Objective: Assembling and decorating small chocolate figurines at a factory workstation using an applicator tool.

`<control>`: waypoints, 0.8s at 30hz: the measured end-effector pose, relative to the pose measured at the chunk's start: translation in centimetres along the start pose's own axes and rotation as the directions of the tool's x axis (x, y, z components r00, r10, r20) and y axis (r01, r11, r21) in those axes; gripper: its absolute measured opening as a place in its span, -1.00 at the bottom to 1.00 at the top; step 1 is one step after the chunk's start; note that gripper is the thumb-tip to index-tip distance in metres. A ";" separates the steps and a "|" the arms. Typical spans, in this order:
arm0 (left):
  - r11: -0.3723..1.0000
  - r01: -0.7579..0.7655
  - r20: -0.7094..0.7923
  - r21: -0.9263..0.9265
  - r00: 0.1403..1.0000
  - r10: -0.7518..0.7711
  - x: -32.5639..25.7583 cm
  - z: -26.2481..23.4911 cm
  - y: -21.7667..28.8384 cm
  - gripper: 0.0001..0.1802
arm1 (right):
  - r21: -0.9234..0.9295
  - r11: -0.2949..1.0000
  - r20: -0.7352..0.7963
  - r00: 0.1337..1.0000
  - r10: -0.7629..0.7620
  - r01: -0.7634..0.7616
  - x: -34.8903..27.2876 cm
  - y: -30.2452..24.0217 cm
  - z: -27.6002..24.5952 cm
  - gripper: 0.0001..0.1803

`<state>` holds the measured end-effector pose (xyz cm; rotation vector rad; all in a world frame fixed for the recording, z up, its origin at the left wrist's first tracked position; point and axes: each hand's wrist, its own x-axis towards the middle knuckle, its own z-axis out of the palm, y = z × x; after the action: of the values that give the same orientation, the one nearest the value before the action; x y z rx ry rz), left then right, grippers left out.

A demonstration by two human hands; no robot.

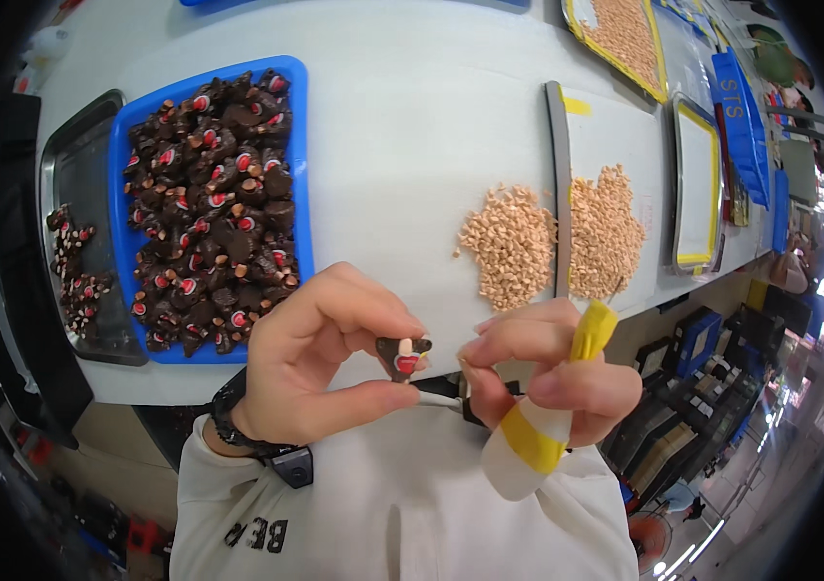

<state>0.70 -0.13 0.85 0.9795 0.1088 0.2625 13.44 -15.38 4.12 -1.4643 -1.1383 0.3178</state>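
My left hand (325, 353) pinches a small dark brown figurine (402, 356) between thumb and fingertips. The figurine has a red and white mark and a pale part on its front. In my right hand (552, 368) lies a white squeeze bottle (528, 450) wrapped in yellow tape, its thin tip pointing up and away. The thumb and forefinger of that hand are also pinched, close to the figurine; a tiny pale piece may be between them, too small to make out. Beyond my right hand is a pile of small beige pieces (511, 247) on the white table (393, 174).
A blue tray (305, 145) full of similar dark figurines stands at the left. Beside it, a metal tray (92, 174) holds several more. On the right, a white board (615, 136) with a grey edge carries more beige pieces, near a yellow-rimmed tray (698, 184) and a blue bin (741, 126).
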 end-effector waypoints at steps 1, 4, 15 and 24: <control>0.999 -0.030 -0.006 0.032 1.000 0.030 0.0 -0.1 0.0 -0.54 | 0.026 0.999 -0.046 0.998 0.038 -0.037 0.5 -0.2 0.9 -0.65; 0.995 -0.060 -0.030 0.075 0.998 0.063 -0.1 -0.2 0.0 -0.57 | 0.035 0.996 -0.068 0.994 0.084 -0.081 1.5 -0.4 1.8 -0.68; 0.955 -0.132 -0.063 0.264 0.986 0.154 0.1 -0.3 -0.2 -0.65 | -0.138 0.982 0.045 0.990 0.136 -0.128 1.3 -0.5 2.0 -0.70; 0.864 -0.188 -0.073 0.466 0.966 0.249 0.1 -0.1 -0.2 -0.65 | -0.080 0.980 -0.143 0.975 0.170 -0.183 0.3 -0.5 3.5 -0.70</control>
<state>0.80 -0.07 0.65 1.4491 0.1852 0.5282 10.72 -13.11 3.76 -1.6484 -0.9260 0.2861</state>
